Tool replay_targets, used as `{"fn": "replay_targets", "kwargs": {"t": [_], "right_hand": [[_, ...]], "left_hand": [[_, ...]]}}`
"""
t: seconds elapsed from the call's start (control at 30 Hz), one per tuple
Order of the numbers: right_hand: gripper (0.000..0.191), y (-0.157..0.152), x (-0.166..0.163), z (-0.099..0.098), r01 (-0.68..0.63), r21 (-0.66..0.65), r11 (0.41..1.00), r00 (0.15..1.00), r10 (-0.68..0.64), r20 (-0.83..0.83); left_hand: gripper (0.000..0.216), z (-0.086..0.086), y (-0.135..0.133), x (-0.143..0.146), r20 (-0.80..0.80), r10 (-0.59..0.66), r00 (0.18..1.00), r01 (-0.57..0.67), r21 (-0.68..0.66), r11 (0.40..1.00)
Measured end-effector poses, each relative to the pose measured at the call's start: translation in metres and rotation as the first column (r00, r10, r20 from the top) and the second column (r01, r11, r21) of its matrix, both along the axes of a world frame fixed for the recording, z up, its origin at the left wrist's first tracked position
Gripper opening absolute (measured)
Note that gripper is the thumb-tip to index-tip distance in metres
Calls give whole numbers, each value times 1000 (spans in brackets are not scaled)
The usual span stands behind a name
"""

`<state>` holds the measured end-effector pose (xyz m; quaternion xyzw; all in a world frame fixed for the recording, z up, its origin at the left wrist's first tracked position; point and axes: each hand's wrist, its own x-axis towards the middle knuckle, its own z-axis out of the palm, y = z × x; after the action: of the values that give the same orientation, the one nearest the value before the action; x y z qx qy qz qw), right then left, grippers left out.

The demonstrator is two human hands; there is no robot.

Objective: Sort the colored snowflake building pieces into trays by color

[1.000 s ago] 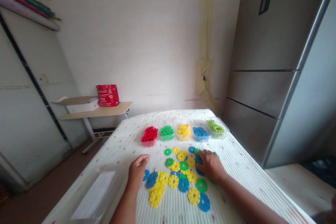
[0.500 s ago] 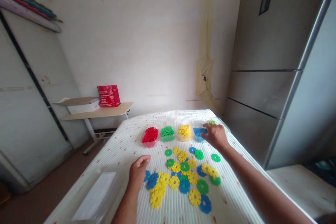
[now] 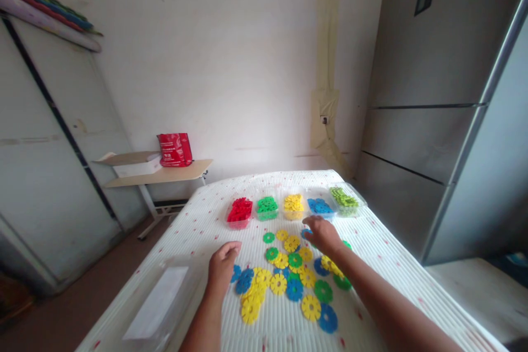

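Observation:
My right hand (image 3: pixel 324 235) hovers over the far side of the loose flower-shaped discs, its thumb and fingers apart around a partly covered blue disc (image 3: pixel 306 233). I cannot see contact with that disc. My left hand (image 3: pixel 223 264) is at the left of the discs with its fingers curled together; whatever may be inside is hidden. Close to it lie blue discs (image 3: pixel 245 280) and a heap of overlapping yellow discs (image 3: pixel 252 300). Green discs (image 3: pixel 323 290) and more yellow and blue ones are scattered between my hands, some under my right forearm.
Clear boxes stand in a row behind: red pieces (image 3: pixel 240 210), green pieces (image 3: pixel 267 206), yellow pieces (image 3: pixel 293 203), blue pieces (image 3: pixel 320 207), light-green pieces (image 3: pixel 343 198). A clear plastic tray with a white sheet (image 3: pixel 159 302) lies front left. A fridge (image 3: pixel 416 143) stands at right.
My right hand has come back from the box of blue pieces toward me and left, over the loose discs. The light-green box is uncovered. My left hand stays about where it was.

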<state>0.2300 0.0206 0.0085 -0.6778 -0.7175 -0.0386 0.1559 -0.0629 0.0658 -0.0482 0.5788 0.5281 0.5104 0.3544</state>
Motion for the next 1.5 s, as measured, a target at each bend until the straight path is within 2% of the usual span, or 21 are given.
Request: {"fn": "replay_targets", "kwargs": {"t": [0.17,0.53,0.7,0.9,1.23,1.5], "right_hand": [[34,3,-5,-6,-62,-28,998,998,62,13],[26,-8,-27,-18,-183,-31,983,983,183,21],[23,-9,-28,-18,-175,-22,984,985,175,-3],[40,-8,-35,-16,-150,-78,986,989,150,-11],[34,3,-44,-10,-82,-156,984,994,93,63],[31,4,-58,-6,-32,-155,987,991,51,124]], "left_hand": [[33,-1,1,0,-2,-1,1000,1,-6,1000],[29,1,-1,1,19,7,1000,-7,-1,1000],[30,-1,0,1,21,-2,1000,2,9,1000],[30,-2,2,1,31,2,1000,-2,-5,1000],[31,0,0,1,38,10,999,-10,-5,1000],[32,-3,2,1,77,8,997,-6,-27,1000]]}}
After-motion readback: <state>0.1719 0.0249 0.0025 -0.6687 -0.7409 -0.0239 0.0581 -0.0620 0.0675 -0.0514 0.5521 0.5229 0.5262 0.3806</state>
